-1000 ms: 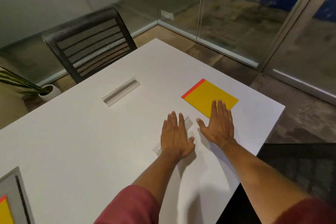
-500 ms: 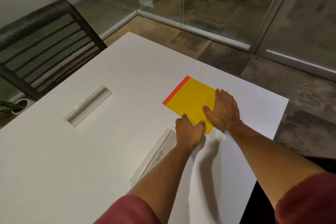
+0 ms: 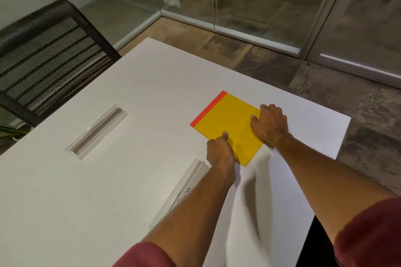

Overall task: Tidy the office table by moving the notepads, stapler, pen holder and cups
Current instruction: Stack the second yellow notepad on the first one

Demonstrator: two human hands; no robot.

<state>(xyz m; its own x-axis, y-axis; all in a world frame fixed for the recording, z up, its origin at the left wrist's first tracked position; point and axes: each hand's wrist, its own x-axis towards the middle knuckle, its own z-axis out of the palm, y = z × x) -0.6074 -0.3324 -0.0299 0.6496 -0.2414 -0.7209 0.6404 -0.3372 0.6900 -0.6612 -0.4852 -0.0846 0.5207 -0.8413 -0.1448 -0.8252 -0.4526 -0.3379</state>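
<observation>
Yellow with a red binding strip, the notepad (image 3: pixel 225 123) lies flat near the white bench's (image 3: pixel 130 180) far right corner, its long axis running diagonally away. Left hand (image 3: pixel 220 154) pinches its near-left edge; right hand (image 3: pixel 271 124) holds the right edge, both grips closed on it.

Two bare forearms reach out from dark red sleeves, the left sleeve (image 3: pixel 143 254) and right sleeve (image 3: pixel 368 234) pushed up near the elbows. No watch, rings or gloves show on either hand.
</observation>
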